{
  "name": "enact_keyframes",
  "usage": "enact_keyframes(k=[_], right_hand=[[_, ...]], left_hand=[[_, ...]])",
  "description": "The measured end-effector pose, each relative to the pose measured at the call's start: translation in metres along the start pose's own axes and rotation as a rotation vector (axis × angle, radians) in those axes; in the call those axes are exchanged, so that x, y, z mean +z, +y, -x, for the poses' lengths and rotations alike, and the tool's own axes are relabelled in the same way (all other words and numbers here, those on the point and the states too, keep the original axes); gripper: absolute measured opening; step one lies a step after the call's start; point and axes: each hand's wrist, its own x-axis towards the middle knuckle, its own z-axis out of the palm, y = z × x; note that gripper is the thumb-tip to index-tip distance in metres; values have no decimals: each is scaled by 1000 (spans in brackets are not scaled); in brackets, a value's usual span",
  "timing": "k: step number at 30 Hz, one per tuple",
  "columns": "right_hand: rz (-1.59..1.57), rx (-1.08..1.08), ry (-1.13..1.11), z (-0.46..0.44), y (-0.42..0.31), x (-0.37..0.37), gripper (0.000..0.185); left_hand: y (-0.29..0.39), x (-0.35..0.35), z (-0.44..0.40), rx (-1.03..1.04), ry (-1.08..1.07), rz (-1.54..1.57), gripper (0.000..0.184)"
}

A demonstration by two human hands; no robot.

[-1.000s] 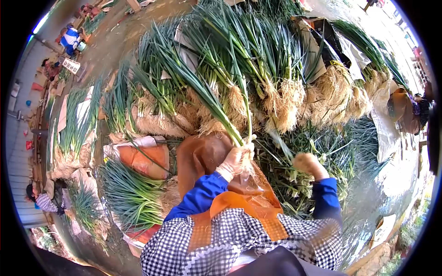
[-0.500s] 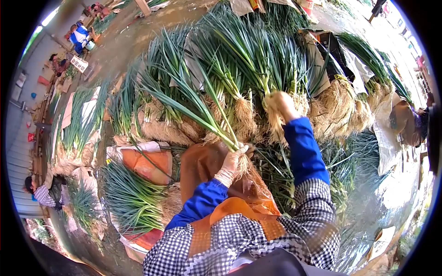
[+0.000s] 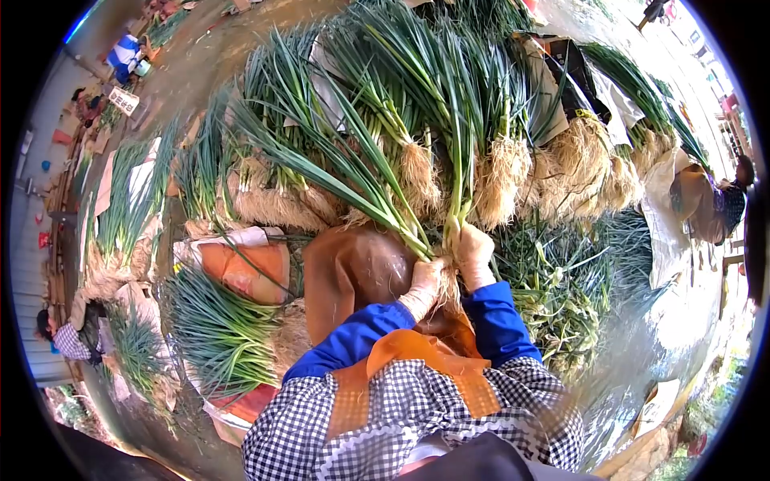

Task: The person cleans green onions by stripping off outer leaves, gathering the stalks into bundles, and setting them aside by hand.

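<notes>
My left hand [image 3: 425,284] is closed round a few green onions [image 3: 407,230] just above their roots, the long leaves slanting up to the left. Close beside it, my right hand [image 3: 473,250] grips the lower stalks of other green onions [image 3: 457,188], whose leaves point up and away. Pale roots hang between and below both hands, over the brown apron [image 3: 345,276] on my lap. In front lies a row of green onions with bushy straw-coloured roots [image 3: 501,172] facing me.
A sorted bundle of green onions [image 3: 216,337] lies at my left by an orange sack [image 3: 245,271]. Loose leaves [image 3: 561,297] cover the ground at my right. Other people crouch at the far left [image 3: 76,341] and far right [image 3: 710,200]. Wet ground [image 3: 678,345] shows at right.
My right hand has come back from the row towards my left hand, bringing green onions with it. My left hand keeps its hold and has shifted slightly.
</notes>
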Motion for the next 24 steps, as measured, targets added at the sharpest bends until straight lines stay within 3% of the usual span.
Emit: enact_keyframes(k=[2,3,4,5,6,7,8,9,11,12,13,14,16,17,18,21,24], right_hand=[[236,-326,-23,20,5,-13,32],[209,-398,86,36,7,-27,28],[411,-346,-24,51,17,-37,30],[414,-261,4,69,36,-49,33],[222,-248,103,78,56,-74,23],[227,-174,101,85,79,-87,25],[283,149,-323,92,111,-91,17],[387,57,-614,93,123,-101,24],[389,168,-1014,73,102,-111,42],[284,373,-1114,42,75,-102,49],[-81,267,-870,28,76,-84,49],[-403,57,-432,20,51,-77,50],[-1051,226,-473,-23,15,-50,45],[-1170,331,-525,-36,-1,-45,44],[-1076,157,-181,-51,6,31,41],[-461,38,-114,-48,-19,9,44],[-446,121,-63,-28,-18,16,41]], left_hand=[[6,0,4,-80,-61,193,12],[4,-2,1,-70,-71,174,13],[9,0,1,-56,-83,153,14],[13,-5,-1,-53,-75,65,14],[13,-8,-6,-57,-122,85,13],[17,-9,-5,-151,-148,177,15],[23,-9,-3,-245,-178,264,17],[28,-9,2,-230,-312,308,19],[31,-19,4,-258,-499,331,22],[31,-23,4,-279,-568,347,22],[29,-25,4,-290,-621,369,23],[28,-27,7,-289,-614,367,23],[32,-26,7,-370,-610,331,17],[32,-25,9,-344,-417,227,15],[31,-22,12,-314,-225,123,14],[23,-9,14,30,-165,-29,14],[-14,-39,-28,188,-39,-230,9]])
